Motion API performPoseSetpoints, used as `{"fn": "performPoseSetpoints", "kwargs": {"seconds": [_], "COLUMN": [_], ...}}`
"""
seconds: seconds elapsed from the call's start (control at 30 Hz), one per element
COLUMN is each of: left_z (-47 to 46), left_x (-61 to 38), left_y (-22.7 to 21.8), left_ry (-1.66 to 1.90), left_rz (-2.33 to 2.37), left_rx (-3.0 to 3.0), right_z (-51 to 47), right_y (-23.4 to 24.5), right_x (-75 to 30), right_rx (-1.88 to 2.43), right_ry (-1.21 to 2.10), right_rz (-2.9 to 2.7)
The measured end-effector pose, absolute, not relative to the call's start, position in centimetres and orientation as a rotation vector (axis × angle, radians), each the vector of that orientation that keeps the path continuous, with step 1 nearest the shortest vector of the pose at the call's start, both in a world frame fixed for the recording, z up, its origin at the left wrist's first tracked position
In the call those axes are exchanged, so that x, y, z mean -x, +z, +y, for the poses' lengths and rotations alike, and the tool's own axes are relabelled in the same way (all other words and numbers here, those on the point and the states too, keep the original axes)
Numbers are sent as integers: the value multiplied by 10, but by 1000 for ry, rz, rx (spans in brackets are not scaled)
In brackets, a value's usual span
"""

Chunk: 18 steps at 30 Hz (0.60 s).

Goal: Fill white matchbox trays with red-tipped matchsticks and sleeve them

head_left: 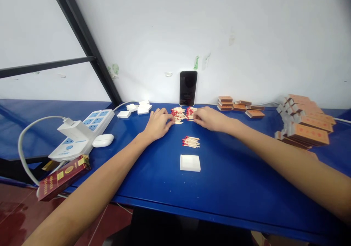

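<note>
Matches (178, 113) are lying in two heaps on the blue table (153, 180), before a phone (188, 88). The left hand (159, 123) is touching the left heap, the right hand (208, 118) the right, fingers curled narrowly; whether either is gripping matches cannot be determined. A smaller bunch (192, 142) is lying behind a white tray (190, 163).

Left forearm (106, 182) bare, slanting from near left to far middle; right forearm (274, 158) bare too, slanting from near right to far middle; left wrist (144, 137) and right wrist (230, 124) low; left hand (159, 123) back up, fingers bent, tips toward right; right hand (210, 119) fingers curled, pointing left; hands face each other, apart; whether fingertips pinch, too small to tell.
</note>
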<state>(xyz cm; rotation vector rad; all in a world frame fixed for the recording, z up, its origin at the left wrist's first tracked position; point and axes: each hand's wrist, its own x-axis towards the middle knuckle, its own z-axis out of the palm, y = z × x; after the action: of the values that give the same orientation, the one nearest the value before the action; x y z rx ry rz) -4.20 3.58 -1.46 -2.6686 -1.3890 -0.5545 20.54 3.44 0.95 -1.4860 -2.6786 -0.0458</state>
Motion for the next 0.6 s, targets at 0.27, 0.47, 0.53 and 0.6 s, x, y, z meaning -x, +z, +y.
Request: {"fn": "performPoseSetpoints", "kwargs": {"seconds": [0.27,0.47,0.53,0.6], "left_z": [30,27,25,23], "left_x": [40,39,35,27], "left_y": [-8,-4,-6,-8], "left_ry": [-361,-296,-318,-391], "left_rz": [-1109,-927,-943,-1009], "left_rx": [2558,2555,2606,2678], "right_z": [34,37,38,40], "right_y": [10,7,5,4], "right_x": [-203,-206,-207,-208], "right_rx": [1427,1383,1370,1353], "right_ry": [51,75,101,110], "right_rz": [-2666,-2573,-2568,-2571]}}
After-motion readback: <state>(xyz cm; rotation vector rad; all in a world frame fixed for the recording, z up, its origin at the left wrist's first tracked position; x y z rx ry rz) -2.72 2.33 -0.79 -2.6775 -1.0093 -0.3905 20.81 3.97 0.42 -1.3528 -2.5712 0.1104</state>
